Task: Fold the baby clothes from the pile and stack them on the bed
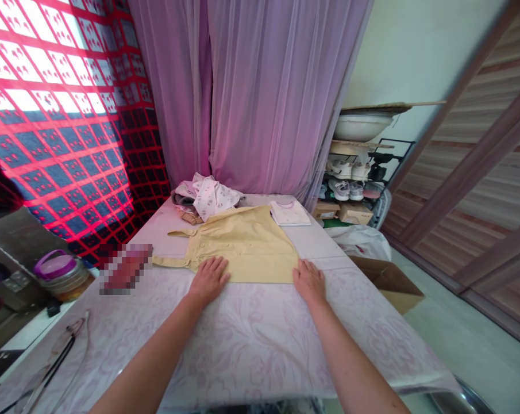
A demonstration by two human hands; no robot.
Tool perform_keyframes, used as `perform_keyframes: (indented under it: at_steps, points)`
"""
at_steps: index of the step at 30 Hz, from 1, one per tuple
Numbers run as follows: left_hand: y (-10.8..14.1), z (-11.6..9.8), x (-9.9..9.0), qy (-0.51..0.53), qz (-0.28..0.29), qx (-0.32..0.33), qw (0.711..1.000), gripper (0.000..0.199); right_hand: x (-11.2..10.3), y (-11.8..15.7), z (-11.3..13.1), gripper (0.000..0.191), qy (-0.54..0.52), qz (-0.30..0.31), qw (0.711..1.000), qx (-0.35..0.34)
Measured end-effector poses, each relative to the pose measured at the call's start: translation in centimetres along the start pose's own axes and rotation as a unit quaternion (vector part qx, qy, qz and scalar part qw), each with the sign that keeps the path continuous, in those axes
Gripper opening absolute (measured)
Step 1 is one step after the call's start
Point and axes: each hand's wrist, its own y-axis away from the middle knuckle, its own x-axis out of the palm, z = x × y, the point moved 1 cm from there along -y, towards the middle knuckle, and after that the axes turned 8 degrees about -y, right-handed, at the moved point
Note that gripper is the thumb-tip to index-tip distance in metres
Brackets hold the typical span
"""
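Note:
A yellow pinafore dress [251, 241] lies spread sideways on the table, its two buttoned straps pointing left and its hem to the right. My left hand [210, 279] rests flat on the dress's near edge, close to the bodice, fingers stretched out. At the near hem corner, my right hand [310, 279] lies palm down with its fingers extended, touching the cloth. Beyond the dress at the right is a folded white shirt [291, 214]. A heap of clothes [212, 198] with a patterned white piece on top sits at the back left.
A pale floral cloth covers the table [251, 351]. Glasses and cords [65, 351] lie at its left front; a blurred reddish item [126, 269] is farther back. A purple-lidded jar [64, 276] stands left. Right of the table are a cardboard box [386, 282] and shoe rack [350, 172].

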Motion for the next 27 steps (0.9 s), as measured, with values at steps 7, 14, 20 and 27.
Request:
perform_keyframes:
  at_steps: [7,14,20,27]
  points:
    - [0.1,0.0,0.3,-0.002,-0.007,-0.002,1.0,0.048,0.2,-0.1,0.0,0.046,0.013,-0.002,1.0,0.002]
    - [0.3,-0.1,0.4,-0.005,-0.018,-0.009,1.0,0.046,0.3,-0.1,0.0,0.047,0.037,0.006,0.999,-0.001]
    - [0.3,-0.1,0.9,0.006,-0.046,-0.009,0.999,0.045,0.8,-0.2,-0.4,0.046,0.043,-0.005,0.999,-0.013]
    - [0.5,-0.1,0.9,0.018,-0.046,-0.001,0.999,0.048,1.7,-0.4,-1.2,0.045,0.037,-0.023,0.999,-0.03]
